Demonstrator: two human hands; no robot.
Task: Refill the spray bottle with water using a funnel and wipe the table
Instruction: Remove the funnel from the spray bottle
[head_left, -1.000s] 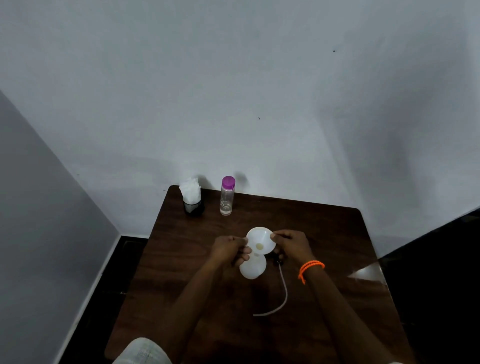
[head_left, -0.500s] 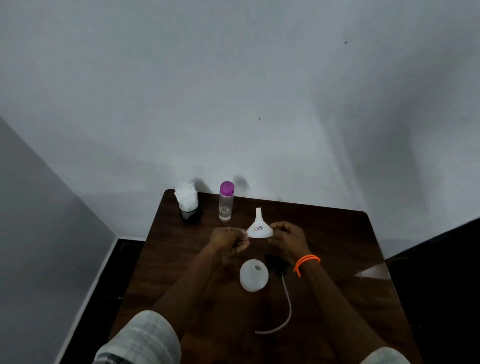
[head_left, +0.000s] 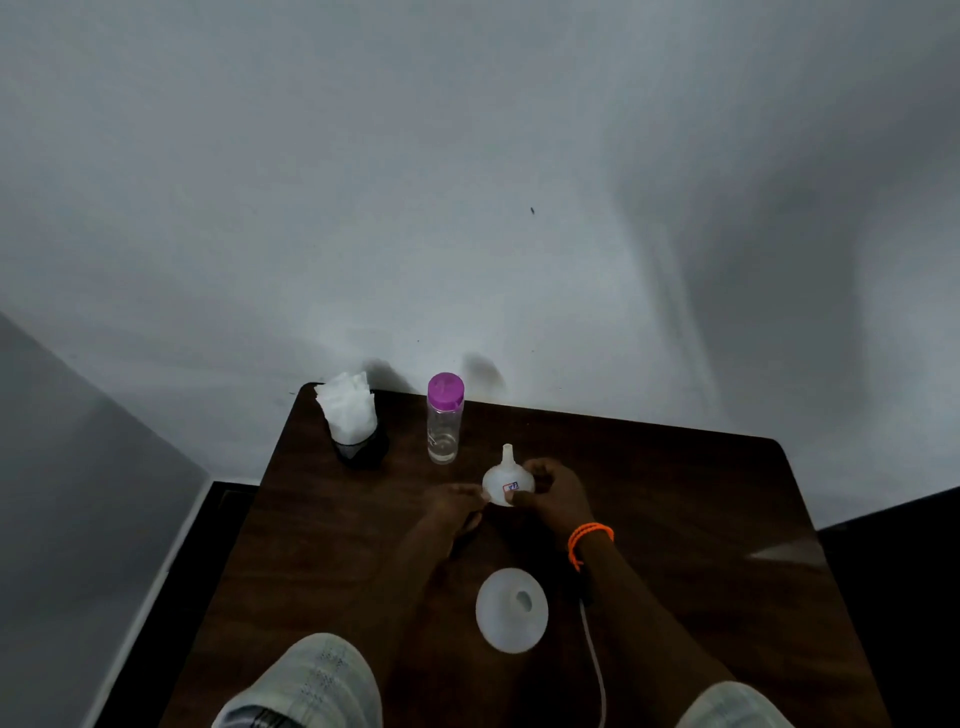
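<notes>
A: Where was the funnel?

B: Held above the worktop, spout pointing up and away from the person, wide mouth facing down. A small red-and-blue sticker showed on its cone. It sat beyond the spray bottle.

A: Hand states?

B: Right hand, with an orange band on the wrist, had fingers and thumb curled round the funnel's right rim. Left hand pinched the left rim with its fingertips.

A: And the spray bottle?

B: Upright on the worktop, nearer the person than the funnel, seen from above: white, round, neck open. A thin pale tube lay just to its right, running toward the near edge. The tube's upper end was hidden under the right forearm.

A: Other items?

B: Beyond the funnel and to its left, a clear bottle with a purple cap stood upright, a little liquid at the bottom. Further left of that, near the far corner, a dark holder held white tissues. Pale sleeves showed at the lower frame edge.
</notes>
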